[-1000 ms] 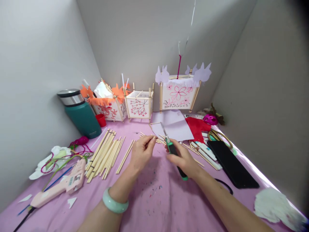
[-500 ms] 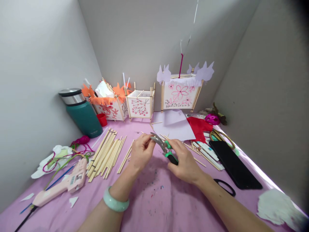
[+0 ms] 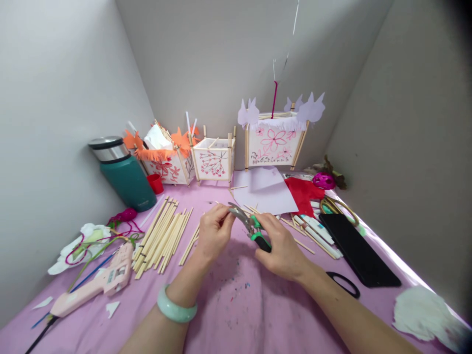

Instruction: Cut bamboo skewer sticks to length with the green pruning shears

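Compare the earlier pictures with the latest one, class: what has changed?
The right hand has swung the cutters' blades left, from pointing toward the back wall to the left hand's fingertips. No grip was visibly released. The sticks, glue gun and lanterns stayed put.

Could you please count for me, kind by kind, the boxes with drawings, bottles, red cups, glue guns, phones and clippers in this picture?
Boxes with drawings: 3
Bottle: 1
Red cup: 1
Glue gun: 1
Phone: 1
Green-handled clippers, in the right hand: 1
Total: 8
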A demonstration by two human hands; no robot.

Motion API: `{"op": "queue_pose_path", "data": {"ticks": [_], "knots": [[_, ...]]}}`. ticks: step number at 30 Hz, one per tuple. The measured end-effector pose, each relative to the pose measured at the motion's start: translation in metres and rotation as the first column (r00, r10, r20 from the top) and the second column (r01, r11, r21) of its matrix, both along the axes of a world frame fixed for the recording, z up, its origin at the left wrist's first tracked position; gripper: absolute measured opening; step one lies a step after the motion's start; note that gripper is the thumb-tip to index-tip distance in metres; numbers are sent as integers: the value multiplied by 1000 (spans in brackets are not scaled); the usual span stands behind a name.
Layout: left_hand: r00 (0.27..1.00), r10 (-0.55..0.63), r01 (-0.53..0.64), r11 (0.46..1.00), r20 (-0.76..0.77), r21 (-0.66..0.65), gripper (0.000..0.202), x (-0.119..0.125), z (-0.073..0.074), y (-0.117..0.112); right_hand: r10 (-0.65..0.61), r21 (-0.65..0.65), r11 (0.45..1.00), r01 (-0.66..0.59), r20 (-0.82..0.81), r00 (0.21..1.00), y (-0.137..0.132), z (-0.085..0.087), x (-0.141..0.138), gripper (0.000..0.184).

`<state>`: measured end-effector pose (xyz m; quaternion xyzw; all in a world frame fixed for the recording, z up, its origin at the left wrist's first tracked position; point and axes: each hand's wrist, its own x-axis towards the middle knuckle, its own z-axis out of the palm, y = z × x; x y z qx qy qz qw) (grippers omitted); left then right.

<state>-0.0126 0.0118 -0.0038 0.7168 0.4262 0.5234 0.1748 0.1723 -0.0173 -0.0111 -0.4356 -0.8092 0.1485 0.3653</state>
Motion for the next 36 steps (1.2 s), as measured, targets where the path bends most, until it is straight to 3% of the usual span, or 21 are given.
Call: {"op": "queue_pose_path", "data": {"ticks": [10,16,23,26,28,31,34,36], "knots": [[1000,13,-13,1000,10,18,25,2,4,-1,-3,-40,999,1,-55,998,1,-3,-2,51],[997,-33,36,999,75,-35,21,4,3,-1,-42,-90,996,27,-167,985,4,-2,-1,58],[999,40,-40,999,10,14,22,1,2,2,-19,-6,1000,18,-51,999,5,-5,2,65],[982,167,-167,986,-91,11,24,-1,3,2,-91,22,996,92,-28,995,6,-6,4,63],[921,300,-313,950,-250,-13,25,-4,5,2,-130,31,991,129,23,991,6,-5,4,60],[744,415,-507,861,-523,-37,28,-9,7,2,-138,23,990,136,169,976,2,-4,1,52],[582,429,-622,782,-691,-38,31,-14,8,4,-138,17,990,139,288,948,-6,-7,-7,41],[522,413,-658,752,-746,-45,33,-18,7,7,-134,13,990,138,342,930,-11,-12,-12,41]]}}
